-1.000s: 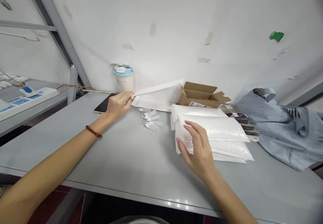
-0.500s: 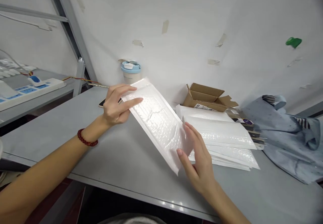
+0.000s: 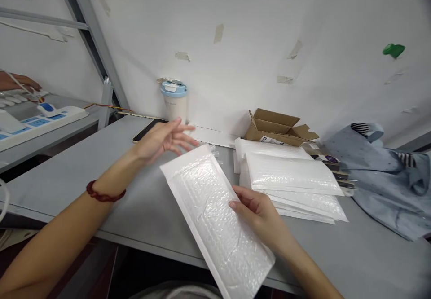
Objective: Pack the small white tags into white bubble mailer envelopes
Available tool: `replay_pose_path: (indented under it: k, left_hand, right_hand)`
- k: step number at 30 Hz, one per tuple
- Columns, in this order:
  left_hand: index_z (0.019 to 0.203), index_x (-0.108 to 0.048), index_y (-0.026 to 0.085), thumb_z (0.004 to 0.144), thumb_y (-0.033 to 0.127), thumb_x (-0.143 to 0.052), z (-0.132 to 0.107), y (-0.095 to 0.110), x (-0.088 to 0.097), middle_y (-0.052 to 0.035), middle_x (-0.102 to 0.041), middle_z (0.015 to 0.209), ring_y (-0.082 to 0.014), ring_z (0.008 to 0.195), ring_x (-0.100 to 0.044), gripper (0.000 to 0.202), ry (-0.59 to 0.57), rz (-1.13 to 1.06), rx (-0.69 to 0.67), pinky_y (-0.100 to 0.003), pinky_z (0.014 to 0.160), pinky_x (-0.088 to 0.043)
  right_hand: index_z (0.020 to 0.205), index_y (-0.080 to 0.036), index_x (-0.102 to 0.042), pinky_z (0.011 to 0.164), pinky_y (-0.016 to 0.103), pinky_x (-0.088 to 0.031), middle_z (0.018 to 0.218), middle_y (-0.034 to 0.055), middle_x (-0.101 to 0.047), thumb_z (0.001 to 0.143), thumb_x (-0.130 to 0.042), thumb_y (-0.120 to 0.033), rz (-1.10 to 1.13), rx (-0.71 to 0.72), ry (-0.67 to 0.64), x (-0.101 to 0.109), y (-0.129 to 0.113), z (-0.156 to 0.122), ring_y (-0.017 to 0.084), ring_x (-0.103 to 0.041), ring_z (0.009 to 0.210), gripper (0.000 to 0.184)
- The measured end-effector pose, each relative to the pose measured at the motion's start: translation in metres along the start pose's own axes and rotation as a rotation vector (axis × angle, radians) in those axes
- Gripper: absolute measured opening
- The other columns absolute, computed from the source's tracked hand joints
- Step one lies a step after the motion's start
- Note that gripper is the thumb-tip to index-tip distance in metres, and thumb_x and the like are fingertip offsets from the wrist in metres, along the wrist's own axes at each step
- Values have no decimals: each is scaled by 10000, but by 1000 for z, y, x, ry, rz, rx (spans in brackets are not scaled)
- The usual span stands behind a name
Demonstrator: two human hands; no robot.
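Note:
A white bubble mailer (image 3: 215, 218) tilts over the front edge of the grey table, gripped along its right edge by my right hand (image 3: 259, 213), thumb on top. My left hand (image 3: 164, 139), with a dark red braided bracelet at the wrist, is apart from the mailer, above its far end. Its fingers are spread and hold nothing. Small clear plastic pieces (image 3: 215, 151) show just past the mailer's far edge. To the right lies a stack of white bubble mailers (image 3: 292, 173).
Behind the stack stands an open cardboard box (image 3: 272, 126). A lidded cup (image 3: 175, 101) and a phone (image 3: 148, 130) are at the back left. Grey-blue cloth (image 3: 380, 182) lies at the right. A power strip (image 3: 43, 121) and another person's hand (image 3: 22, 82) are at far left.
My left hand has let go of the mailer and opened. My right hand has shifted its hold along the mailer's edge, and the mailer has come lower and nearer. Another person's hand has appeared at left.

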State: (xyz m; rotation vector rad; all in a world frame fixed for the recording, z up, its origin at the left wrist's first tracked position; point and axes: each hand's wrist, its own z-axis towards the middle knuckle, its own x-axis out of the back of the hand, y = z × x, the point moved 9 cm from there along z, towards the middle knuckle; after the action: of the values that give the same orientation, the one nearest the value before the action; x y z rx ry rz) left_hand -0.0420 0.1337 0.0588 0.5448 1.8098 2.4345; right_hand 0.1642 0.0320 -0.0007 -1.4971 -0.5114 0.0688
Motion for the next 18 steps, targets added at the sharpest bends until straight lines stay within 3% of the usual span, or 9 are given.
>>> replay_pose_path:
  k: [1, 3, 5, 12, 15, 18]
  left_hand:
    - [1151, -664, 114, 866, 484, -498, -4, -12, -11, -155, -730, 912, -234, 722, -685, 495, -175, -31, 178, -308, 561, -539]
    - [936, -746, 141, 751, 407, -651, -19, -26, -26, -99, -728, 795, -211, 674, -673, 338, -435, 20, 390, -264, 555, -507]
    - [748, -750, 167, 665, 301, -704, -29, -33, -32, -40, -693, 673, -180, 621, -650, 164, -541, 90, 469, -226, 524, -465]
    - [659, -700, 177, 570, 128, -652, -38, -46, -69, 13, -656, 632, -158, 586, -603, 112, -653, 24, 525, -229, 532, -466]
    - [582, -651, 157, 546, 97, -639, -38, -49, -81, 17, -608, 578, -145, 549, -561, 71, -650, 30, 504, -216, 485, -421]
    - [611, -643, 159, 567, 111, -654, -38, -48, -89, 23, -604, 595, -132, 563, -554, 66, -626, 13, 478, -202, 487, -405]
  right_hand:
    - [1068, -219, -679, 750, 335, -509, 884, 27, -702, 880, -538, -314, -91, 16, 14, 1, -1, 0, 196, -640, 833, 254]
    - [1007, -218, -686, 715, 323, -503, 821, 20, -680, 893, -508, -303, -247, 60, 54, 4, -5, -1, 194, -624, 805, 227]
    - [981, -218, -671, 657, 305, -492, 804, 17, -665, 906, -477, -282, -361, 102, 73, 3, -7, -1, 178, -603, 747, 217]
    - [1115, -185, -570, 624, 297, -519, 833, 49, -637, 922, -429, -176, -595, 336, 101, -9, -13, -1, 163, -600, 705, 239]
    - [1191, -188, -511, 696, 319, -553, 974, 90, -637, 927, -418, -163, -646, 432, 139, -13, -18, -5, 183, -632, 839, 282]
    - [1290, -185, -420, 866, 388, -536, 1196, 141, -573, 882, -502, -207, -721, 483, 165, -22, -25, -9, 229, -585, 1084, 417]
